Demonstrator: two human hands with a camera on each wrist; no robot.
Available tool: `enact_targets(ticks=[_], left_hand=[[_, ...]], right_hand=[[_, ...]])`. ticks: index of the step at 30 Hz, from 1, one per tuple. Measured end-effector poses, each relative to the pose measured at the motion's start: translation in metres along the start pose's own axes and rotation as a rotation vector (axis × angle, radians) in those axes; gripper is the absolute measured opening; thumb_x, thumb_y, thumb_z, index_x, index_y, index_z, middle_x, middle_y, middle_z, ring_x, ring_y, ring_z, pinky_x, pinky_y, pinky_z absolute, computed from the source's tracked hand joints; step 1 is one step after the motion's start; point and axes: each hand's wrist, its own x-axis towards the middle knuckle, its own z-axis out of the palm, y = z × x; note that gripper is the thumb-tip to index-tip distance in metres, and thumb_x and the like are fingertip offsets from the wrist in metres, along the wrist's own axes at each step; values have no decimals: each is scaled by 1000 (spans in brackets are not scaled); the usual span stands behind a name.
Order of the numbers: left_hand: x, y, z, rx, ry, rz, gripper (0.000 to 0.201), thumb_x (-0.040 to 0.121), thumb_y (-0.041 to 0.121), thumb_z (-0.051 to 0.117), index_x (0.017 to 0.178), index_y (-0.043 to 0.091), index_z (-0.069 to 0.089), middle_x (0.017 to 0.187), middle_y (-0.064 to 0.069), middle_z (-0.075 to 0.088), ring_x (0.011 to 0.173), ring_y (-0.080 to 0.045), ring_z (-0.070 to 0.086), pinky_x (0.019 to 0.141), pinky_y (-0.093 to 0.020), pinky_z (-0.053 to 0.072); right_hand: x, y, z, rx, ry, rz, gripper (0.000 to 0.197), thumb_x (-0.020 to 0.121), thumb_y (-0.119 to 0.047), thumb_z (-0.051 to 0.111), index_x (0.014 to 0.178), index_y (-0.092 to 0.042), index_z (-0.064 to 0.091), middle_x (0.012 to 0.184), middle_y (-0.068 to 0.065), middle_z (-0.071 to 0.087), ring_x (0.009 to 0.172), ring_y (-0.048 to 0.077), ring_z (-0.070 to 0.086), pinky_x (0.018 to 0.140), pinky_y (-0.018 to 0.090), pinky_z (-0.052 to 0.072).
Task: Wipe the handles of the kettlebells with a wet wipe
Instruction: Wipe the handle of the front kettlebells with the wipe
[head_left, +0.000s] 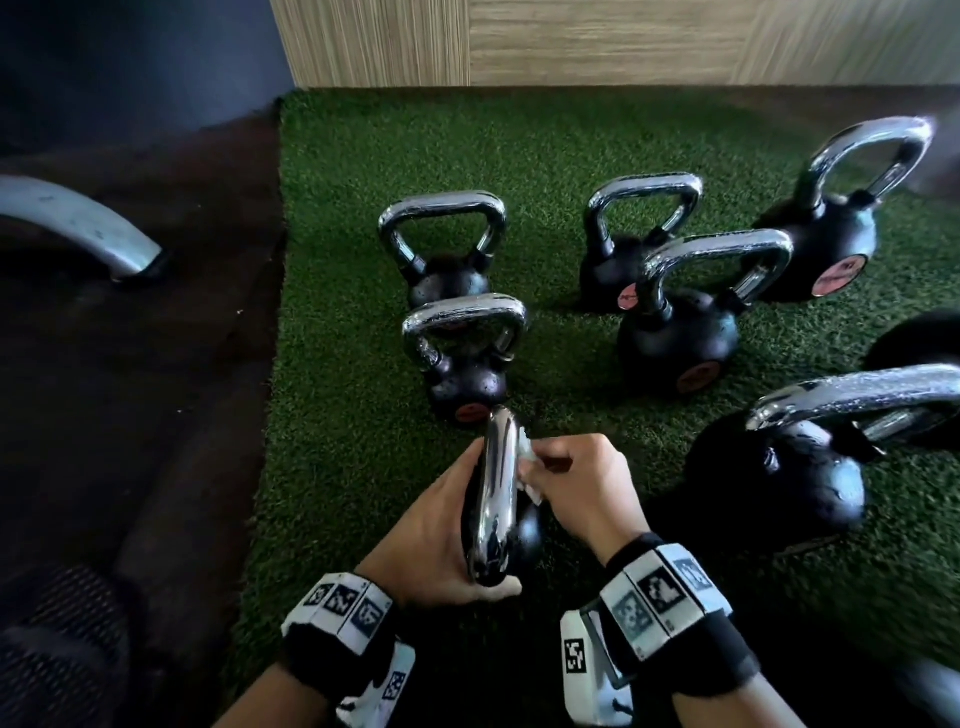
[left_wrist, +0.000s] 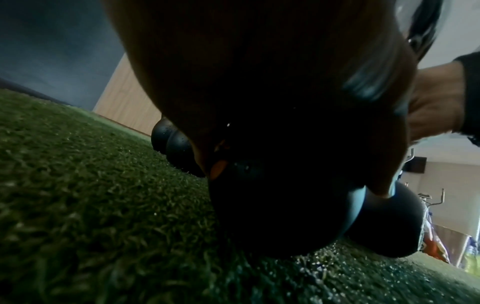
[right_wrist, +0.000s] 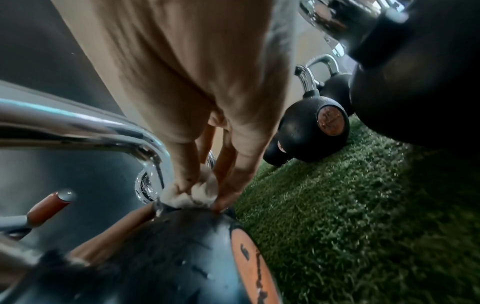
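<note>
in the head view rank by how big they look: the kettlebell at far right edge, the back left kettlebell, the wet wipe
1. Far right kettlebell, though it sits nearer the camera, which inflates it.
2. Back left kettlebell.
3. Wet wipe, mostly hidden by the right hand.

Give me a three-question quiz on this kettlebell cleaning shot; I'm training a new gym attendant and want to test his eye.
1. True or false: the right hand presses the wet wipe low on the near kettlebell's handle, close to the ball.
2. Which hand steadies that handle? A) left hand B) right C) neither
3. Fill in: the kettlebells stand on green ____.

Key: 1 true; 2 A; 3 turf.
</note>
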Motion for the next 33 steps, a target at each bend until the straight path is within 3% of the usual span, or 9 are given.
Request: enact_targets(ticks=[3, 10, 15, 18, 21, 24, 27, 30, 33], left_hand=[[1, -3, -1, 3, -8, 29, 130, 65, 43, 97, 163, 18, 15, 165, 12, 31, 152, -8, 32, 123, -32, 33], [-2, -9, 0, 69, -11, 37, 133, 64, 53, 93, 164, 20, 11, 164, 23, 23, 150, 2, 30, 117, -9, 25], [-1, -15, -1, -26, -7, 29, 135, 63, 50, 96, 164, 25, 10, 161, 26, 29, 146, 4, 36, 113, -6, 28], [-1, -19, -1, -105, -28, 3, 135, 64, 46, 97, 164, 27, 10, 153, 28, 42, 138, 6, 45, 108, -4, 32], [-2, -25, -2, -173, -24, -26, 127, 67, 45, 97, 163, 26, 15, 140, 30, 54, 129, 9, 53, 101, -1, 35], [-4, -32, -5, -147, -20, -37, 128, 68, 53, 94, 164, 26, 13, 156, 25, 40, 143, 3, 40, 113, -9, 32], [-7, -38, -5, -150, -22, -99, 127, 64, 61, 92, 162, 27, 18, 152, 30, 42, 141, 6, 42, 115, -24, 39], [-5, -37, -9, -137, -24, -127, 121, 62, 64, 91, 157, 28, 26, 143, 34, 47, 134, 9, 48, 109, -16, 40], [-1, -34, -14, -152, -75, -86, 84, 71, 47, 93, 141, 33, 49, 137, 17, 57, 132, -9, 55, 111, -38, 46]], right_hand=[[2, 1, 5, 59, 11, 32, 18, 85, -26, 80, 102, -23, 80, 78, -15, 71, 71, -14, 58, 54, -2, 40], [3, -12, 8, 160, 223, -118, 11, 85, -18, 79, 89, -28, 82, 60, -31, 64, 66, -18, 62, 58, 0, 42], [4, -18, 5, 154, 116, -55, 7, 86, -23, 79, 92, -26, 83, 74, -21, 72, 70, -13, 64, 59, 0, 43], [5, -28, -3, 133, 178, -219, 18, 84, -6, 78, 97, -18, 82, 87, -15, 76, 75, -18, 62, 67, -2, 42], [-6, -41, -10, 111, 137, -360, 25, 80, 4, 78, 98, -13, 82, 94, -7, 77, 82, -9, 68, 74, 5, 50], [-17, -51, -15, 63, 33, -441, 22, 79, 2, 80, 93, -15, 83, 86, -13, 74, 80, -2, 68, 70, 8, 49], [-14, -63, -19, 42, -49, -421, 18, 78, -3, 83, 91, -16, 82, 83, -11, 73, 78, 0, 68, 69, 8, 48], [-12, -72, -19, 30, -51, -393, 18, 75, -6, 85, 89, -18, 82, 83, -9, 75, 76, 2, 70, 70, 14, 52], [-25, -71, -17, 27, -158, -391, 19, 71, -16, 90, 76, -31, 80, 74, -14, 75, 67, -3, 68, 64, 10, 49]])
